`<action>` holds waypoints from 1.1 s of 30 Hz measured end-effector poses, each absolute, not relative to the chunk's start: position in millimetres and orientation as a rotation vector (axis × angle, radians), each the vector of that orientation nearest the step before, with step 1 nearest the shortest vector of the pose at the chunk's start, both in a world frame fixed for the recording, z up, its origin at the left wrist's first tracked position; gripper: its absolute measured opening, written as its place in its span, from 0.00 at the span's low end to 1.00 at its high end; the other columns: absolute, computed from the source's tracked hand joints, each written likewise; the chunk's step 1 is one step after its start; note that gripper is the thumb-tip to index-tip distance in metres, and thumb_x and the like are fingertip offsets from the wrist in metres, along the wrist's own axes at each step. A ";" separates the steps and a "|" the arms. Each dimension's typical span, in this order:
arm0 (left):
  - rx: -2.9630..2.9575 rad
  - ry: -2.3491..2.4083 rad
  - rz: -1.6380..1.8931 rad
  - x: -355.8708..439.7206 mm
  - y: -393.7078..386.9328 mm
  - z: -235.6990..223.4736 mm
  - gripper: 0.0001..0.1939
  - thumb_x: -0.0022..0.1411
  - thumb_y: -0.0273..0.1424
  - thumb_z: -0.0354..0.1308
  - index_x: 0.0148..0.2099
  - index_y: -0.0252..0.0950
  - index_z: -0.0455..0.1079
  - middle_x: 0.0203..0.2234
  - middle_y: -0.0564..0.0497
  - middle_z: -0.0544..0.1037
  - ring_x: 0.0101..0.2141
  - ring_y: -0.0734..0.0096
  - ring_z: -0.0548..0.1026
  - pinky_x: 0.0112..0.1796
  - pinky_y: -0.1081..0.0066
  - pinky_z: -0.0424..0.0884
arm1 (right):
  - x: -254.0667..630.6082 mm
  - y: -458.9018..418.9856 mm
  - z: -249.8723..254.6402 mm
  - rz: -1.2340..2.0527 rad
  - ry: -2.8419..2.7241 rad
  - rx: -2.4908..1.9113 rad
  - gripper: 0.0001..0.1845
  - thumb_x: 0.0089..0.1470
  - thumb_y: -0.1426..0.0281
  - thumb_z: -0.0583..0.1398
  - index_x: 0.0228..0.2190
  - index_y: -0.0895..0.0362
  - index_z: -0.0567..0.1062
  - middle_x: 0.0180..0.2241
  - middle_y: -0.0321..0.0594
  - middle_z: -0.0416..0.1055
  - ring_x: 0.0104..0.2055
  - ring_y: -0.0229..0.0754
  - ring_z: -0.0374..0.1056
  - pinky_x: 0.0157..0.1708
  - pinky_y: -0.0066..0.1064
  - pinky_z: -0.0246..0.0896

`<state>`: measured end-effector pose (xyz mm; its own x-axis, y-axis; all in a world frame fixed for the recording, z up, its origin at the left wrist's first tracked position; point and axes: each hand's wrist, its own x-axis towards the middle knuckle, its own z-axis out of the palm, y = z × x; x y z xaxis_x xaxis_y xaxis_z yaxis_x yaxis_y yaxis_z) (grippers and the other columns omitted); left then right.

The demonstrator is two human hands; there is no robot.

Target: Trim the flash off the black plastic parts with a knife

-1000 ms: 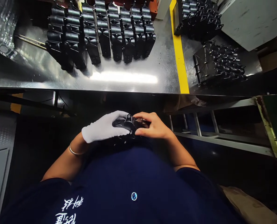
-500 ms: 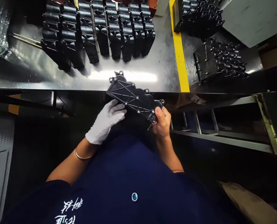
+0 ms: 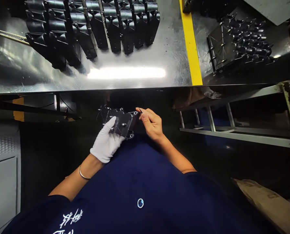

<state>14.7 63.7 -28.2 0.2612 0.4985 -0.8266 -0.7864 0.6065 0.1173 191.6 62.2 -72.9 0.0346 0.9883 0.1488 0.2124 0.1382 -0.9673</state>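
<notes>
My left hand (image 3: 108,139), in a white glove, is closed around a black moulded plastic part (image 3: 122,122), thumb on its upper face. The part has ribs and small ringed screw holes along its edges, and it is held tilted in front of my body, below the table edge. My bare right hand (image 3: 152,123) is at the part's right end, with thumb and forefinger pinched together. A thin dark sliver shows at those fingertips, too small to name. Whether it touches the part I cannot tell.
Rows of similar black parts (image 3: 86,35) stand on the metal table (image 3: 140,61). Beyond a yellow tape strip (image 3: 191,45) lie more black parts (image 3: 251,40). A metal frame (image 3: 242,138) is at the right, a grey cabinet (image 3: 3,182) at the left, brown cardboard (image 3: 269,201) at lower right.
The black part has come down, closer to my body, and turned. My left hand, open beside it before, now grips it. My right hand has let go of the part and pinches at its end.
</notes>
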 end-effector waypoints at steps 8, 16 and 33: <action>-0.359 0.903 0.862 18.4 61.4 -31.8 0.14 0.71 0.26 0.48 0.53 0.31 0.72 0.37 0.46 0.83 0.37 0.69 0.82 0.39 0.71 0.81 | 188.1 57.0 -72.8 1.028 -1.253 -1.182 0.16 0.57 0.54 0.61 0.32 0.55 0.71 0.25 0.32 0.67 0.24 0.32 0.60 0.24 0.27 0.57; -0.261 0.951 0.895 11.3 61.8 -34.0 0.14 0.70 0.27 0.50 0.52 0.34 0.73 0.37 0.47 0.83 0.38 0.69 0.82 0.39 0.71 0.81 | 184.6 67.6 -86.5 0.982 -1.212 -1.341 0.22 0.55 0.48 0.60 0.29 0.54 0.67 0.24 0.31 0.64 0.24 0.33 0.59 0.26 0.28 0.56; -0.140 1.052 0.963 12.0 59.5 -35.0 0.10 0.67 0.26 0.55 0.44 0.32 0.77 0.39 0.49 0.83 0.38 0.71 0.81 0.42 0.73 0.80 | 194.5 58.0 -60.7 1.168 -1.240 -1.035 0.14 0.53 0.58 0.65 0.29 0.55 0.71 0.28 0.34 0.69 0.27 0.33 0.63 0.28 0.29 0.59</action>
<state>12.0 59.5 -35.0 0.1454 0.6039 -0.7837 -0.7273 0.6023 0.3292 194.5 58.0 -60.7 -0.0303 0.9899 0.1385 -0.0789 0.1357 -0.9876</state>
